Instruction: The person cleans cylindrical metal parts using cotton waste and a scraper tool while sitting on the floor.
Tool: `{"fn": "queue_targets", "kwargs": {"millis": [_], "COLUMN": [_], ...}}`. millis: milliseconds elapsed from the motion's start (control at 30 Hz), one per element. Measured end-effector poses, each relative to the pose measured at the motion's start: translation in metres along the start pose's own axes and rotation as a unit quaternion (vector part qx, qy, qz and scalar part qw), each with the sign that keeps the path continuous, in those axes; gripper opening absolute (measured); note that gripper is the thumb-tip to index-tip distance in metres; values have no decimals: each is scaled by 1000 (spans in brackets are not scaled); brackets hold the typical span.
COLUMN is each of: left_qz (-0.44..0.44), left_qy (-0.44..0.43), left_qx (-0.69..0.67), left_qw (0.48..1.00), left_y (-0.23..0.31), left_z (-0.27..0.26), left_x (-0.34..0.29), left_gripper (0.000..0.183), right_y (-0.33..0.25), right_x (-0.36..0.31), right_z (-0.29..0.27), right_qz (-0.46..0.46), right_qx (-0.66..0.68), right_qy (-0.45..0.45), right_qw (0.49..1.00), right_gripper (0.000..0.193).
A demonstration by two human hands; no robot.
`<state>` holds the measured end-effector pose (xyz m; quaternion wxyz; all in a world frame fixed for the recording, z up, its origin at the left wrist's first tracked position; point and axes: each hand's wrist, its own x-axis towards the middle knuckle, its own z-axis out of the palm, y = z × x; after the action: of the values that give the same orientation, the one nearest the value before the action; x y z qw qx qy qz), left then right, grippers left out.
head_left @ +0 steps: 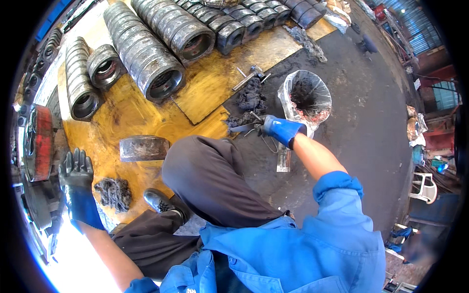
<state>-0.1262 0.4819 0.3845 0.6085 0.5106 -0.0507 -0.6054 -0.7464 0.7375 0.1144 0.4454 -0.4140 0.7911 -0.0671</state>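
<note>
My left hand (76,178), in a black and blue glove, is raised at the left with its fingers spread and nothing in it. Beside it a tangled grey rag (115,193) lies on the yellow board. My right hand (272,126), gloved alike, is closed around a flat metal tool (241,128) whose thin blade points left. Its handle is hidden in the fist. Just beyond that hand stands a bucket (323,97) lined with clear plastic, with dark waste inside. A dark, dirty rag heap (251,96) lies left of the bucket. One thick metal ring (142,148) rests before my knee.
Rows of greasy metal rings (141,53) lie on the yellow board (200,97) ahead. A small metal tool with a crossbar (248,79) lies by the rag heap. At far left stands a red round part (40,141). A white plastic chair (426,188) is at the right.
</note>
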Motion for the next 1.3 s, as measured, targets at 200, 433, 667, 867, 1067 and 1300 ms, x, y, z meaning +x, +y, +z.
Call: {"fn": "queue_targets", "kwargs": {"millis": [200, 433, 667, 867, 1067, 1300], "left_qz": [43, 2, 33, 86, 181, 242], "left_qy": [20, -30, -20, -125, -135, -99], "left_qx": [9, 4, 6, 160, 494, 764], "left_qw": [999, 1000, 999, 975, 840, 590], "left_y": [8, -12, -16, -35, -88, -98], "left_z": [-4, -14, 7, -2, -5, -11], "left_x": [-13, -1, -22, -49, -19, -22], "left_gripper": [52, 41, 52, 59, 63, 66], "right_y": [-25, -42, -136, -267, -265, -297], "right_x": [32, 47, -22, -129, -76, -160], "right_z": [-84, -125, -187, -143, 38, 153], "right_qz": [-24, 93, -66, -507, -340, -372], "right_qx": [-225, -264, -52, 109, 525, -328], "right_qy": [155, 190, 228, 248, -233, 115], "right_qw": [962, 941, 970, 818, 744, 861], "right_gripper": [32, 42, 31, 33, 39, 27]}}
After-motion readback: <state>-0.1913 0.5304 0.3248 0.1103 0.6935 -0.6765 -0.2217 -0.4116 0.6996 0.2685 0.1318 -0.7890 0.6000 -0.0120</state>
